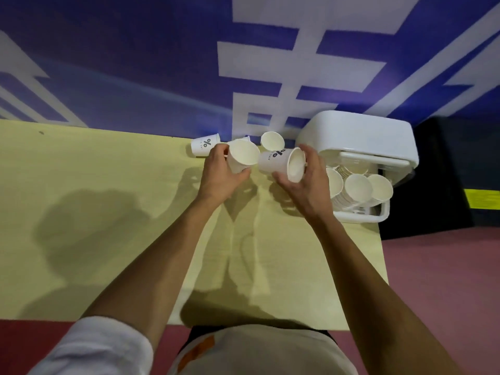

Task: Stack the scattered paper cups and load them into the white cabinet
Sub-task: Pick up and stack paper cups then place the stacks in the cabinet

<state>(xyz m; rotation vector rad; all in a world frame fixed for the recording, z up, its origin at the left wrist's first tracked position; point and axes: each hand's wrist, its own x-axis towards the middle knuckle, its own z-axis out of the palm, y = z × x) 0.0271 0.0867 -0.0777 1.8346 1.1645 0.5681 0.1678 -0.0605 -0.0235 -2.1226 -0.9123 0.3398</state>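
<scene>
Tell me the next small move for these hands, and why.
Probably nest the two cups: the right hand holds a printed white paper cup on its side, its base pointing toward the open mouth of the second white paper cup that the left hand grips. Pushing that base in would stack them.

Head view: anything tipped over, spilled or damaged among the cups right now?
One printed cup lies on its side at the table's far edge, left of the left hand. That is expected scatter; no spill or crushed cup shows.
</scene>
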